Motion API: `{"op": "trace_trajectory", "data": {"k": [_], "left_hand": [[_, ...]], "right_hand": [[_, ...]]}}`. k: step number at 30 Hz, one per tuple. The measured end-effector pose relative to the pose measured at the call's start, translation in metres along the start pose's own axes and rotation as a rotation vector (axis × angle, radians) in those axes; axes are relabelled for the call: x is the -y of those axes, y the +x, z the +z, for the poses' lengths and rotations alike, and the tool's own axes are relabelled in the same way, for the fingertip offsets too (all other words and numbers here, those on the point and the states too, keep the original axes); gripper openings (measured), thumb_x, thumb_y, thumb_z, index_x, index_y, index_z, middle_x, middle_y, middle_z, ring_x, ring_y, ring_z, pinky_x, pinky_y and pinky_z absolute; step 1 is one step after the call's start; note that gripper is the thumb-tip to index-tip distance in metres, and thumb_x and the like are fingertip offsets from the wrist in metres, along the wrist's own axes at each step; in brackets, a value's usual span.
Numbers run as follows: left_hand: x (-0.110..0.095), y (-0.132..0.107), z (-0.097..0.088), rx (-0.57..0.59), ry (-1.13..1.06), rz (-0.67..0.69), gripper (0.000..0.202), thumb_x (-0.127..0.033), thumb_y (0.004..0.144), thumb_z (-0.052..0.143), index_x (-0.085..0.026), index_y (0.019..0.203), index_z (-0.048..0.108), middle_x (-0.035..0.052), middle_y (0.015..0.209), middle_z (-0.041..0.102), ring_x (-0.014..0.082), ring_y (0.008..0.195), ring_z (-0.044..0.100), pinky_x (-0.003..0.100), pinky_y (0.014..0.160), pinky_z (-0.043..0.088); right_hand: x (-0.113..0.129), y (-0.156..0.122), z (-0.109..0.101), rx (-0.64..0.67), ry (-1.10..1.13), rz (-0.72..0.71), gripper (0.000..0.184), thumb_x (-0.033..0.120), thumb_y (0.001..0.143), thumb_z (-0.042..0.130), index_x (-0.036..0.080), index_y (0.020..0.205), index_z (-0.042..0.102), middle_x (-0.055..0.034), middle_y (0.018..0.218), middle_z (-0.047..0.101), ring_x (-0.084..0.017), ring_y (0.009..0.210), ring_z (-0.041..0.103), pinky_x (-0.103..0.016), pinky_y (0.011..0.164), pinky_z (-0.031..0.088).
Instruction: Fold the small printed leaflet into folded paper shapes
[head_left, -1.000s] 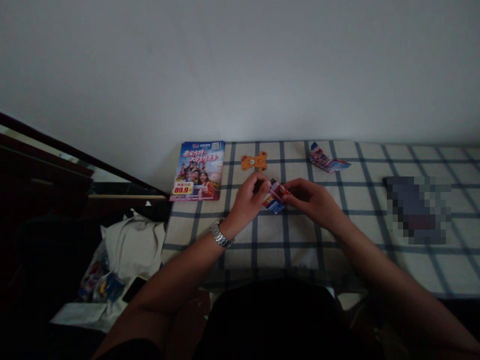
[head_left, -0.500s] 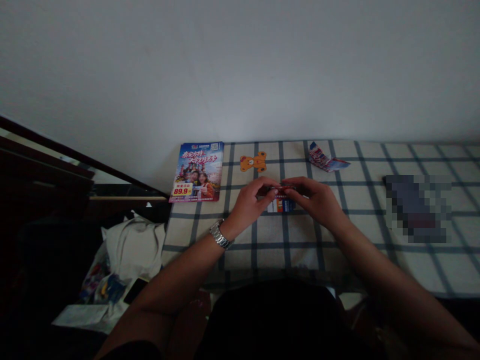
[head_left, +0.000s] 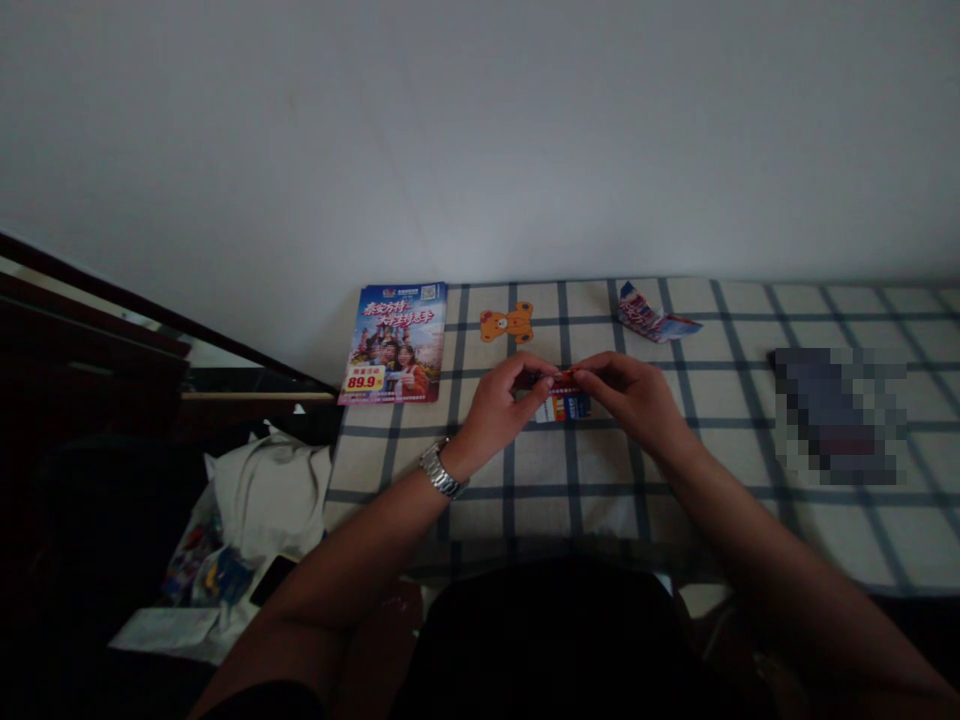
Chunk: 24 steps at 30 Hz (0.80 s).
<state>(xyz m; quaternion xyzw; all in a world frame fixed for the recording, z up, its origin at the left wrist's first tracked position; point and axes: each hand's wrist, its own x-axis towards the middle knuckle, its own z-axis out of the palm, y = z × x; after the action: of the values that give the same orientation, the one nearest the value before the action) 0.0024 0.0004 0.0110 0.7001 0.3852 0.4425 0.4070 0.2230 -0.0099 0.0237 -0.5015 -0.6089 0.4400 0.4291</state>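
My left hand (head_left: pixel 501 400) and my right hand (head_left: pixel 628 393) meet over the checked tablecloth (head_left: pixel 615 480). Both pinch the top edge of a small folded printed paper (head_left: pixel 564 403), red, white and blue, which rests on the cloth between them. The fingers of both hands are curled tight on the paper. A metal watch (head_left: pixel 442 470) sits on my left wrist.
A colourful flyer (head_left: pixel 395 342) lies at the table's left edge. An orange bear-shaped cutout (head_left: pixel 508 324) and another folded paper piece (head_left: pixel 654 315) lie near the wall. A blurred dark object (head_left: pixel 836 412) lies at the right. A pale bag (head_left: pixel 262 495) and clutter sit on the floor at the left.
The paper has turned from tilted in the air to level and low on the cloth. Both hands have closed in along its top edge.
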Motion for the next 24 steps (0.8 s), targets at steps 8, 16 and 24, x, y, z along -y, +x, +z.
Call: {"op": "trace_trajectory", "data": {"k": [8, 16, 24], "left_hand": [[-0.0006, 0.0038, 0.0006, -0.028, -0.145, -0.054, 0.030, -0.049, 0.101, 0.069, -0.020, 0.107, 0.070, 0.0049, 0.099, 0.073, 0.0151, 0.088, 0.068, 0.025, 0.077, 0.056], [0.0022, 0.0044, -0.0008, -0.065, -0.133, -0.122, 0.036, -0.053, 0.100, 0.069, -0.018, 0.095, 0.069, 0.0022, 0.085, 0.071, 0.0140, 0.076, 0.066, 0.024, 0.070, 0.053], [0.0003, 0.0021, 0.0014, -0.091, -0.049, -0.110, 0.031, -0.048, 0.101, 0.069, -0.018, 0.094, 0.071, 0.0018, 0.082, 0.072, 0.0127, 0.072, 0.065, 0.023, 0.067, 0.052]], "right_hand": [[-0.0026, -0.0011, 0.0002, -0.067, 0.014, -0.027, 0.032, 0.053, 0.092, 0.077, 0.022, 0.094, 0.076, -0.0052, 0.089, 0.081, -0.022, 0.081, 0.075, -0.034, 0.074, 0.059], [0.0006, -0.0008, 0.0036, -0.092, 0.020, -0.033, 0.031, 0.052, 0.091, 0.078, 0.021, 0.092, 0.075, -0.0042, 0.085, 0.079, -0.020, 0.078, 0.073, -0.032, 0.072, 0.058], [-0.0020, -0.0011, 0.0067, -0.133, -0.028, -0.044, 0.028, 0.049, 0.093, 0.075, 0.021, 0.090, 0.071, -0.0028, 0.082, 0.075, -0.019, 0.076, 0.070, -0.031, 0.070, 0.054]]}}
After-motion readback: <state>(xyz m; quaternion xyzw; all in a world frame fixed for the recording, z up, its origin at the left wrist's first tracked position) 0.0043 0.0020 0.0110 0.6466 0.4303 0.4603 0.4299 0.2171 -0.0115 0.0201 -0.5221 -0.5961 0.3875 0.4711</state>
